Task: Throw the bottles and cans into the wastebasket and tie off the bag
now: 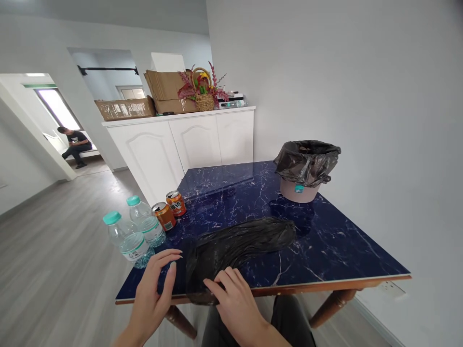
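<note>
A black plastic bag lies gathered lengthwise across the dark blue table, its near end hanging a little over the front edge. My right hand pinches that near end between thumb and fingers. To the left of the bag, my left hand is raised with thumb and fingers apart, holding nothing. Beyond it stand two clear water bottles with teal caps, the nearer bottle and the farther bottle. Two orange drink cans, one can and another can, stand beside them.
A pinkish bin lined with a black bag stands at the table's back right, near the wall. Behind the table, a white cabinet carries cardboard boxes and a flower basket. A person sits in the far room.
</note>
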A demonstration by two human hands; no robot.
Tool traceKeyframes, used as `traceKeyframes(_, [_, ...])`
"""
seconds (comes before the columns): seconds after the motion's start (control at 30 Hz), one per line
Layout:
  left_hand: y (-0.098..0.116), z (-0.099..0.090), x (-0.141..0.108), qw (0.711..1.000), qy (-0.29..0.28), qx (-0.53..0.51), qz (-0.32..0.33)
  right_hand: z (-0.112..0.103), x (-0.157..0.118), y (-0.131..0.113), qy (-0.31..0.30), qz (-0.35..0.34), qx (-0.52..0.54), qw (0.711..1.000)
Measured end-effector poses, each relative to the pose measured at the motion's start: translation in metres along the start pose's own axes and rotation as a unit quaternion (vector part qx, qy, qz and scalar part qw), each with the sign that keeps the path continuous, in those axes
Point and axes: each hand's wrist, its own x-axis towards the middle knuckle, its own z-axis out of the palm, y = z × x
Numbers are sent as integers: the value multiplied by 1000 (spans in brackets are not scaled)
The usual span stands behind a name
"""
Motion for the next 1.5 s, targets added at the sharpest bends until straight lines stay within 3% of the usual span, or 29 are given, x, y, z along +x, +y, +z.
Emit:
traceKeyframes(0.1, [15,-9,2,999,9,-1,30,-9,-1,-12,16,30,100,994])
traceKeyframes(0.17, [24,-15,3,998,33,0,60,-21,3,-25,20,73,225,971])
traceKeyframes(0.27, [36,-22,-1,987,107,19,118,-47,15,-42,43,167,403,899])
traceKeyframes(0.33, [43,-20,-5,978,128,28,161,-63,23,-46,74,240,485,838])
traceKeyframes(0.4, [51,-11,-8,978,85,40,188,-76,27,-41,111,315,552,764])
traceKeyframes(0.53, [69,27,-5,975,-74,87,191,-87,17,-13,223,466,611,600])
traceKeyframes(0.6, [77,50,4,967,-117,103,200,-87,5,9,268,495,599,570])
traceKeyframes(0.67, [84,74,16,962,-143,111,204,-88,-8,33,285,496,577,583])
traceKeyframes(0.73, [90,97,30,958,-174,114,199,-93,-20,56,281,490,541,623])
traceKeyframes(0.8, [95,118,44,953,-203,107,199,-102,-30,72,277,482,460,692])
traceKeyframes(0.87, [98,135,57,948,-228,91,205,-113,-36,79,300,457,312,777])
traceKeyframes(0.97, [96,156,68,934,-272,62,223,-125,-33,74,314,343,67,883])
traceKeyframes(1.07, [91,173,69,915,-324,40,236,-119,-23,68,191,220,-28,956])
traceKeyframes(1.13, [88,180,67,907,-345,33,239,-105,-18,72,87,201,-51,974])
traceKeyframes(1.23, [85,182,64,903,-364,24,228,-80,-19,89,-8,244,-93,965])
traceKeyframes(1.37, [80,163,69,893,-394,11,217,-68,-27,104,-42,267,-122,955])
traceKeyframes(1.5, [66,126,74,901,-364,-2,237,-85,-39,93,-62,229,-120,964])
